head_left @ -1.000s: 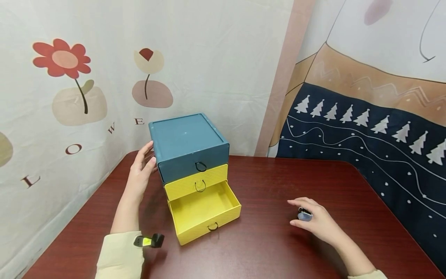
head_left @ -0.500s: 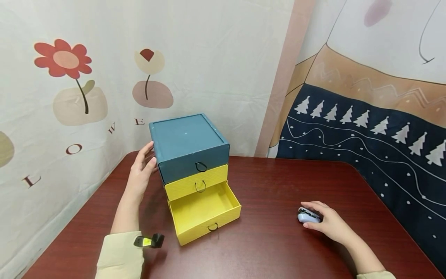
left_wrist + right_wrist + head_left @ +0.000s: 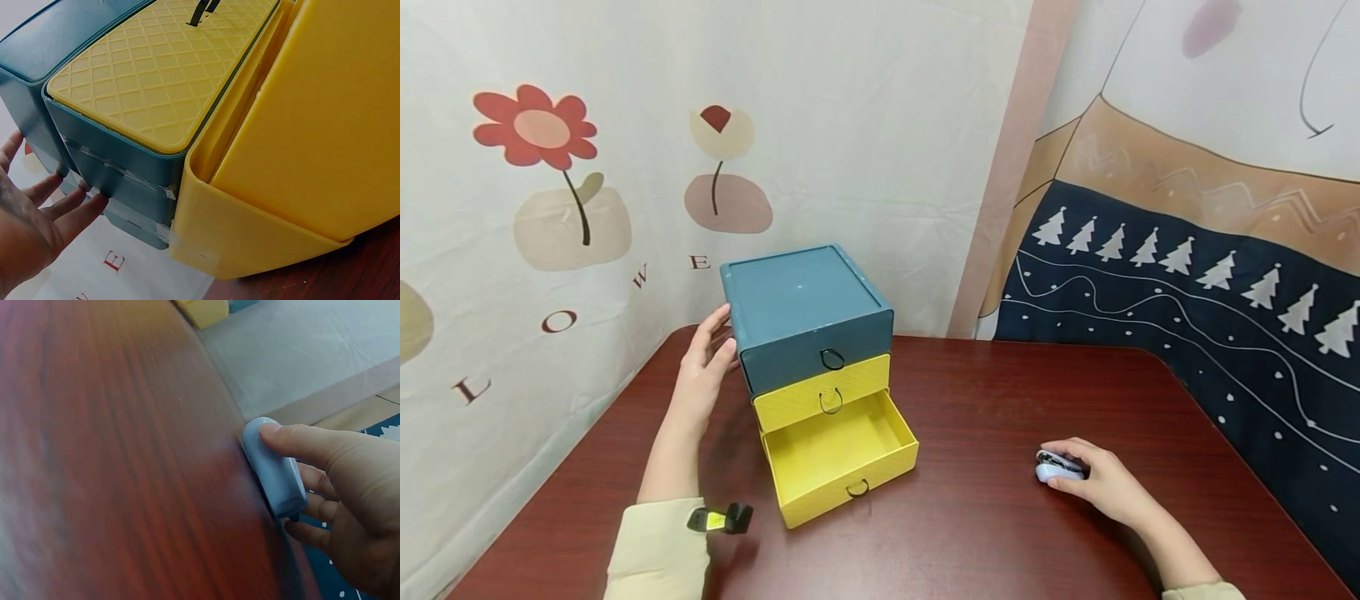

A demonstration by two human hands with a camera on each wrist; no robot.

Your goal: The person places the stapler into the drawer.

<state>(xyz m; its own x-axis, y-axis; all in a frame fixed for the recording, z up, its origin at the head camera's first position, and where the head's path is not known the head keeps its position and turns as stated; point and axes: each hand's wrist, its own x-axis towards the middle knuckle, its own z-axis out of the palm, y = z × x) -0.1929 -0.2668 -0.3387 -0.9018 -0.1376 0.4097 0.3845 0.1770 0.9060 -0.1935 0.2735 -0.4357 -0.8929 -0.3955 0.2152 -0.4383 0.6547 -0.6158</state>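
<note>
My right hand pinches a small light-blue stapler low over the right part of the table. In the right wrist view the thumb presses the pale casing of the stapler, and the other fingers lie behind it. My left hand touches the left side of a small drawer cabinet with a blue body. Its fingers reach out fairly straight against the blue wall in the left wrist view. The bottom yellow drawer stands pulled out with nothing inside; the yellow drawer above it is pushed in.
The dark red wooden table carries the cabinet at its left-middle. Black loop handles hang on the drawer fronts. Behind the table hang a pale flower-printed curtain and a dark blue tree-patterned cloth. A black wrist device sits by the left sleeve.
My right hand first drew back to the right, uncovering more of the stapler, then came slightly left with it in its grip. The left hand and the cabinet stay put.
</note>
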